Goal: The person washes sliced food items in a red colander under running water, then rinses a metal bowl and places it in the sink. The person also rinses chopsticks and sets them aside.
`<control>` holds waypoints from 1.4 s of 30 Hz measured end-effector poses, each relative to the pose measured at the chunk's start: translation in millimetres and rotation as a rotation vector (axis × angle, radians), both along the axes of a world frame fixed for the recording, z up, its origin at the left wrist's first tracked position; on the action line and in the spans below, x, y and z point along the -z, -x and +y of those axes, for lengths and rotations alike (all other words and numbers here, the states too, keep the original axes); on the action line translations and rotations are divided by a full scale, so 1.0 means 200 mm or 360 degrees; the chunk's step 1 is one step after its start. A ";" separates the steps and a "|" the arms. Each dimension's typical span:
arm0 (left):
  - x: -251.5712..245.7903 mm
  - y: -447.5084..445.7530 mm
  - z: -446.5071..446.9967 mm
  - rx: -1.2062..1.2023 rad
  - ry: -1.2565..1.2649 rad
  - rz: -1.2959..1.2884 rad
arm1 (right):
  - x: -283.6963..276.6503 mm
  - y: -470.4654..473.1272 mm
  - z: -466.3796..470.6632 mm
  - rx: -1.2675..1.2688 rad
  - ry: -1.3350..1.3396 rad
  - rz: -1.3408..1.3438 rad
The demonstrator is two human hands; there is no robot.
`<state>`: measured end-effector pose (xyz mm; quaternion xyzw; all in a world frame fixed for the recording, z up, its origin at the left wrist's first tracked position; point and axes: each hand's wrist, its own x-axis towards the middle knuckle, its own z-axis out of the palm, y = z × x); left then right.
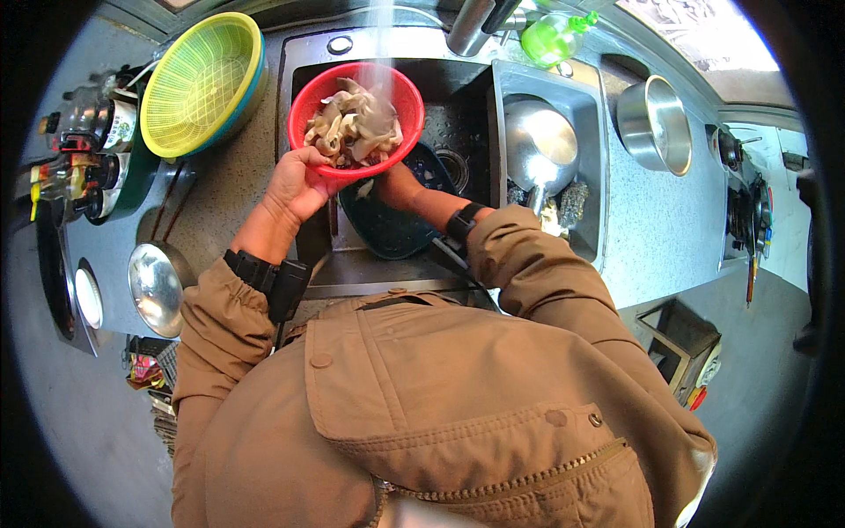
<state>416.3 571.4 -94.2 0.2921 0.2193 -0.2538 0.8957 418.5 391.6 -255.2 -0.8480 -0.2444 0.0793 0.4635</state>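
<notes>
A red plastic basket [412,99] holds pale, torn pieces of food that look like mushrooms [353,125]. Water from the faucet [470,30] streams onto them. My left hand [300,185] grips the basket's near left rim, thumb over the edge. At the basket's near right underside is my right hand [398,187]; its fingers are hidden beneath the basket, so its grip cannot be made out. Below both, a dark green plastic basin [389,228] stands tilted in the sink [475,119], with a few pale bits in it.
The right basin [597,165] holds a metal ladle or pan [541,142] and a scrubber [573,203]. A steel pot [650,125] and green soap bottle [551,41] stand near it. At left are stacked colanders [201,86], bottles [109,125] and a metal ladle [156,287].
</notes>
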 end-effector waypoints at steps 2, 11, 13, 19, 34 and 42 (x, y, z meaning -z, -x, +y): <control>0.00 0.00 -0.01 -0.0008 -0.0052 0.0010 | 0.01 -0.01 0.05 -0.0121 -0.0028 -0.0632; 0.05 0.04 0.03 -0.0014 -0.0045 0.0097 | 0.24 0.03 -0.09 -0.0191 0.0647 0.0204; 0.09 0.04 0.02 -0.0003 -0.0041 0.0098 | 0.22 0.05 -0.12 -0.0350 0.1132 0.0690; 0.24 0.13 -0.01 -0.0113 -0.0242 0.0331 | -0.26 0.06 -0.24 -0.0441 0.0752 0.0890; 0.27 0.15 -0.03 -0.0095 -0.0153 0.0287 | -0.64 -0.21 -0.42 0.1084 -0.0020 0.0499; 0.08 0.07 -0.04 -0.0003 -0.0127 0.0020 | -0.14 0.13 -0.41 0.1187 0.0687 0.1769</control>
